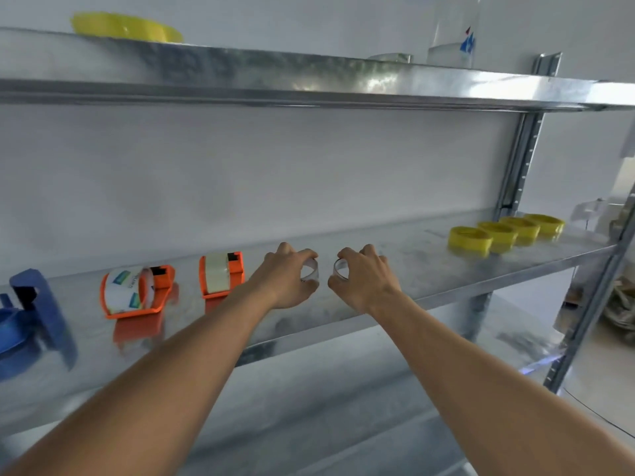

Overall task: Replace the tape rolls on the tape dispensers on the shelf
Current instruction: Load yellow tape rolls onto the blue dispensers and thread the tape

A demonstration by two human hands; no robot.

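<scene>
Both my hands reach over the middle of the metal shelf (pixel 429 269). My left hand (pixel 285 280) curls around a small white tape core (pixel 311 269). My right hand (pixel 364 276) holds a second small core (pixel 340 267) just beside it. Left of my hands stand two orange tape dispensers: one (pixel 221 274) carries a pale roll, the other (pixel 135 292) carries a roll with a printed white label. A blue dispenser (pixel 37 314) sits at the far left. Several yellow tape rolls (pixel 505 231) lie in a row at the shelf's right end.
An upper shelf (pixel 309 77) overhangs the work area, with a yellow roll (pixel 127 27) and a clear container (pixel 453 29) on it. A steel upright (pixel 519 166) stands at the right. A lower shelf (pixel 378 389) lies beneath my arms.
</scene>
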